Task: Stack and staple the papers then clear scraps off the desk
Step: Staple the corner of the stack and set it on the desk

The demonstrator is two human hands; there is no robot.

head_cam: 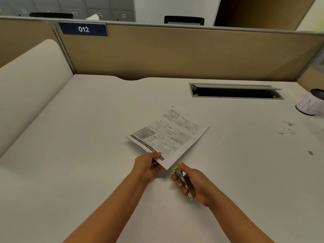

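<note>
Printed papers (168,135) pinched by L hand (149,165), R hand (194,183) grips stapler (183,179); scraps (289,128) blurry

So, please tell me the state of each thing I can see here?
papers: near corner lifted, far part on the desk
stapler: held, apart from the papers
left hand: pinches the papers' near corner
right hand: grips the stapler
scraps: scattered on the desk
cable tray lid: open

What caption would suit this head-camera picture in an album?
Left hand pinches printed papers by a corner; right hand holds a stapler beside them.
</note>
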